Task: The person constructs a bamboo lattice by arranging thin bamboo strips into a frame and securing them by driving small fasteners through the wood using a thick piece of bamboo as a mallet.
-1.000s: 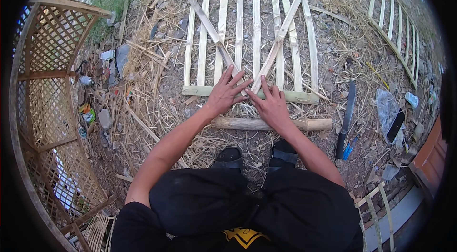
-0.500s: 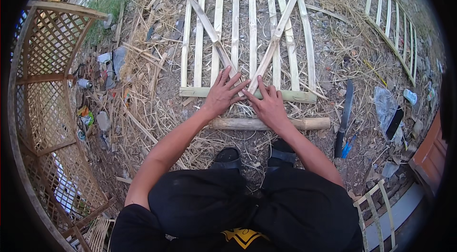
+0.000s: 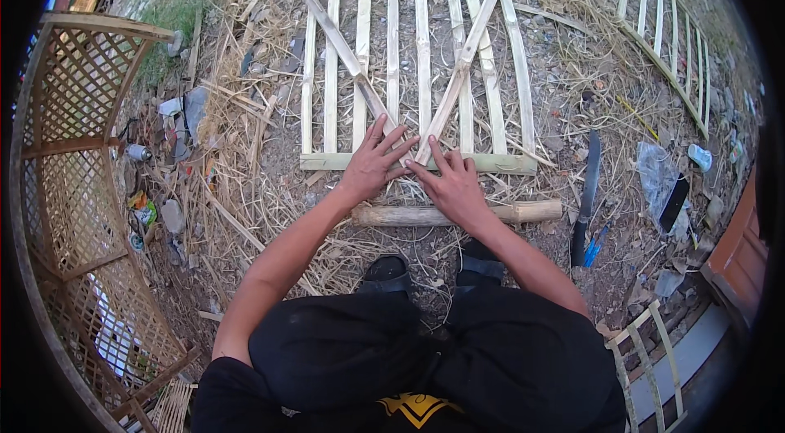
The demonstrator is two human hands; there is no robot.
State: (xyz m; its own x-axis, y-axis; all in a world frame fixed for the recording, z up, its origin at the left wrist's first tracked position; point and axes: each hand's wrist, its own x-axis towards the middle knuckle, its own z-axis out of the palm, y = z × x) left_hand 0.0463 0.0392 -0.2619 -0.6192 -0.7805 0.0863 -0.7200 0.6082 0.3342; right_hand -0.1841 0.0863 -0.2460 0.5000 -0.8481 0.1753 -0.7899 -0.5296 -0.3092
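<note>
With both the left hand and right hand pressed flat, fingers spread and gripping nothing, on the pale split-bamboo slat panel at frame centre, its two loose diagonal bamboo strips risked sliding apart.

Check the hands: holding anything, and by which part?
Nothing gripped. Left hand and right hand press flat on the bamboo frame, where the two diagonal slats meet its bottom rail.

The frame is pale split bamboo, matt and fibrous. Near it lies a rough brown wooden log. Right, a dull dark metal blade and crinkled glossy plastic. Dry straw covers the dusty ground.
</note>
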